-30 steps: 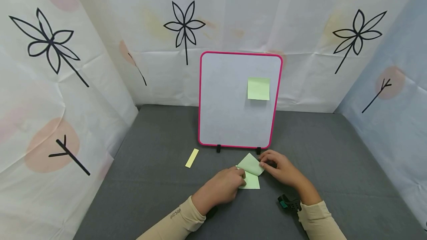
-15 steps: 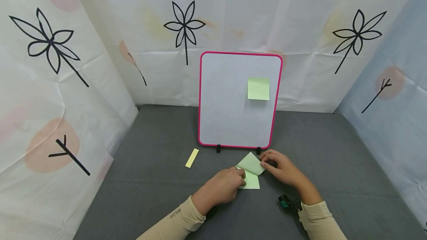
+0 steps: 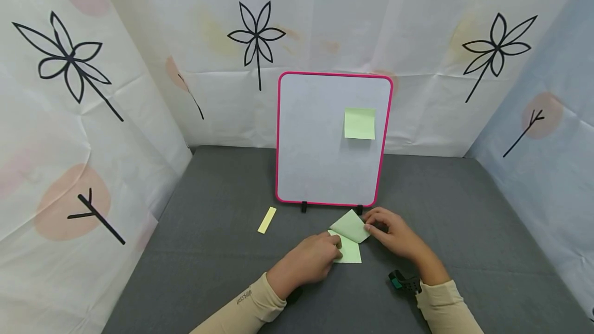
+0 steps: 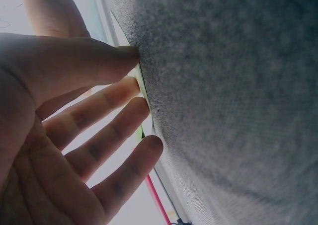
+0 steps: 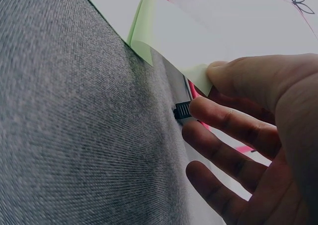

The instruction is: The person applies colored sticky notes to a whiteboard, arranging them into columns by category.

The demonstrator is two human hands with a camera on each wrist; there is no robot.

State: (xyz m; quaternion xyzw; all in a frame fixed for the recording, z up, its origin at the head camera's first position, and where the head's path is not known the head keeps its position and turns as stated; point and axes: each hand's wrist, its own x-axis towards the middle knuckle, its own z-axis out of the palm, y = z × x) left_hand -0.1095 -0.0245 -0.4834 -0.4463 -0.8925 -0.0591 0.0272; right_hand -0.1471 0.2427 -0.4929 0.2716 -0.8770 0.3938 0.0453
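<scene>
In the head view, my left hand presses its fingertips on a light green sticky note pad on the table. The left wrist view shows the thumb and fingers stretched out, tips at the pad's thin edge. Beside it, my right hand pinches a corner of the top sticky note, which is lifted and folded back. In the right wrist view that sticky note curls away from the pad, its corner between thumb and index finger. The other right fingers are loosely spread.
Behind the hands stands a white board with a pink frame, on black feet. One green sticky note hangs on its right side. A pale yellow strip lies left on the grey table. Patterned cloth surrounds it.
My right hand has shifted slightly right and away, drawing the lifted sticky note farther with it. The left hand has stayed in place on the pad.
</scene>
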